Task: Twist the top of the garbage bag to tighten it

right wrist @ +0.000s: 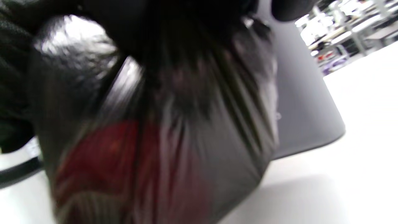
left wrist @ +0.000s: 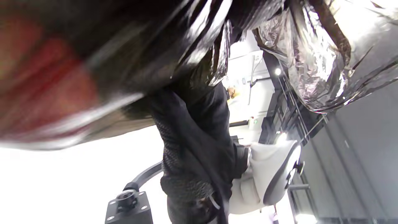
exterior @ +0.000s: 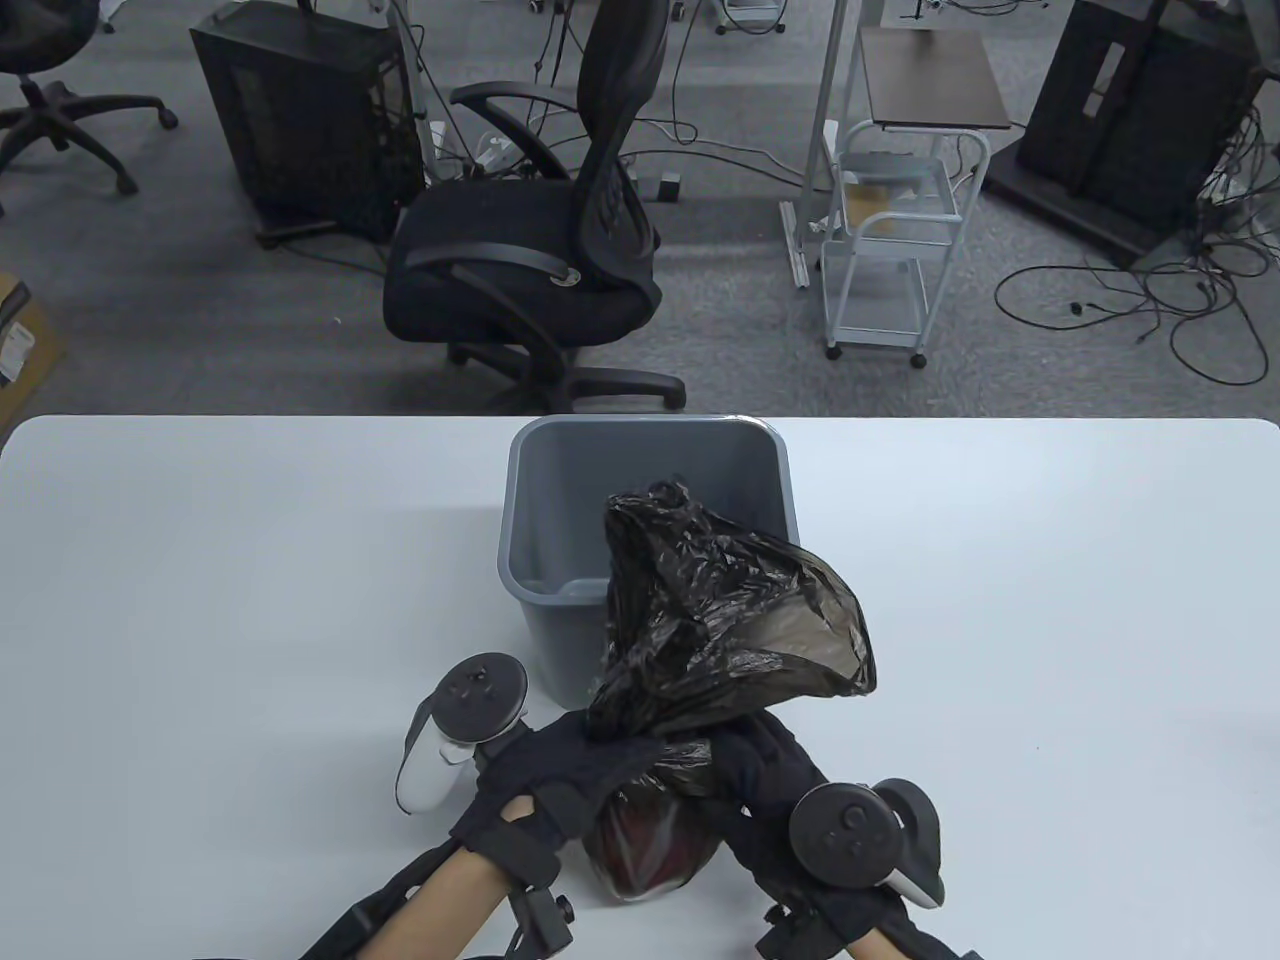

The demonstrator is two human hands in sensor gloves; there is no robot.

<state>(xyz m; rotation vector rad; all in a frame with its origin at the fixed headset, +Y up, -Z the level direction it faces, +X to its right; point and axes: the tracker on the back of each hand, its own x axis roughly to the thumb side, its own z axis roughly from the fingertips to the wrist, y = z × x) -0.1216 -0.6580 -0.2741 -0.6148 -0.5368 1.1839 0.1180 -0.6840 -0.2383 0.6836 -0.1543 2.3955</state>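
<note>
A black garbage bag (exterior: 720, 620) stands at the table's near edge, in front of a grey bin (exterior: 560, 490). Its lower part (exterior: 650, 845) holds something red and round, seen also in the right wrist view (right wrist: 124, 168) and blurred in the left wrist view (left wrist: 46, 77). The loose top billows up over the bin's near right corner. My left hand (exterior: 570, 765) grips the gathered neck from the left. My right hand (exterior: 765, 765) grips the same neck from the right. Both hands touch each other's side of the neck.
The white table (exterior: 200, 600) spreads wide on both sides of the bin. Beyond its far edge stand a black office chair (exterior: 540, 240), a white trolley (exterior: 890, 250) and cables on the floor.
</note>
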